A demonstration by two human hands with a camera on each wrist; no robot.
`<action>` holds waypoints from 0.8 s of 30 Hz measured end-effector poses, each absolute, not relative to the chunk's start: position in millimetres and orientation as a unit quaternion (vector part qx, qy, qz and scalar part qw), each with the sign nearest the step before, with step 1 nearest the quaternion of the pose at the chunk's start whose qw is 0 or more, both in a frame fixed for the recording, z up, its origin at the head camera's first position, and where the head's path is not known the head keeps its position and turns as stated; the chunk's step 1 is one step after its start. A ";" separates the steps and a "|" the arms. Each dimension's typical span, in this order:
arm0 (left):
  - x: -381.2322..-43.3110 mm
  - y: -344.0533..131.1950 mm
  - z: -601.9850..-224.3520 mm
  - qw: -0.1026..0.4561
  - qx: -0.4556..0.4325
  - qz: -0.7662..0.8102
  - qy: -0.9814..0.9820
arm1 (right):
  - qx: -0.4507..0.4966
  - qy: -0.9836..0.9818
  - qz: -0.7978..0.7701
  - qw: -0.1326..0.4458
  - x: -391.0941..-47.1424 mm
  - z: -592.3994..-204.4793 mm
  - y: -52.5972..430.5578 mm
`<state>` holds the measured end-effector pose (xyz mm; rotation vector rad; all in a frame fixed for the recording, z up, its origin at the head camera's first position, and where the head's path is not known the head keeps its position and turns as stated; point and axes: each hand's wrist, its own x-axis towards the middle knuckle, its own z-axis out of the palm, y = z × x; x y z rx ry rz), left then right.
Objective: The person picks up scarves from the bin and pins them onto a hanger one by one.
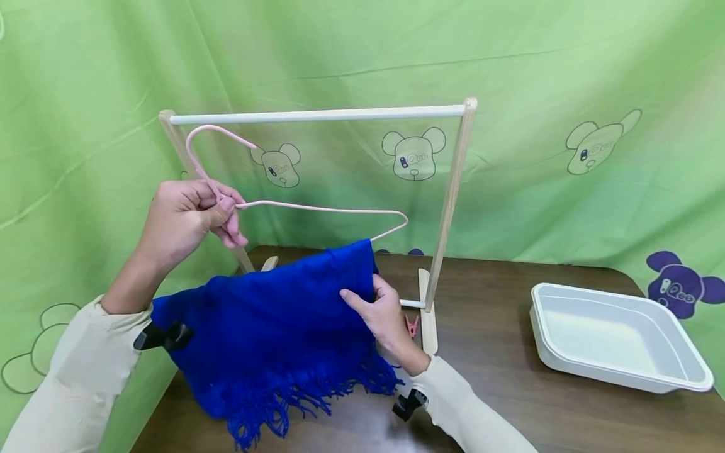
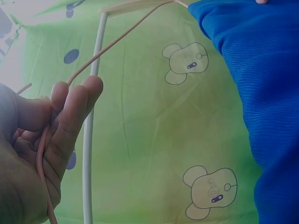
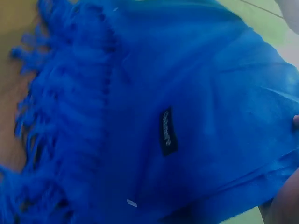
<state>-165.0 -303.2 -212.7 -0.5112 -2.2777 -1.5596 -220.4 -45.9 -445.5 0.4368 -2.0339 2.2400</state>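
My left hand (image 1: 189, 211) pinches a pink wire hanger (image 1: 323, 209) at its neck, with the hook pointing up and to the right. A blue fringed scarf (image 1: 283, 308) hangs folded over the hanger's lower bar, which the cloth hides. At the scarf's upper right edge, my right hand (image 1: 385, 314) grips the cloth, thumb in front and the other fingers behind. In the right wrist view a dark label (image 3: 168, 131) shows on the scarf, and the fringe hangs off to the left.
Behind the hands stands a wooden rack with a white top rail (image 1: 323, 116). A pink clothespin (image 1: 411, 326) lies by the rack's right foot. On the right of the brown table (image 1: 481, 377) sits a white plastic tray (image 1: 617, 377). Green printed cloth (image 1: 538, 75) encloses the space.
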 end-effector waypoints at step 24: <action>-158.7 -307.7 -235.3 0.122 -0.175 -0.519 -0.828 | 0.242 -0.863 0.429 0.110 -232.2 -329.2 -43.5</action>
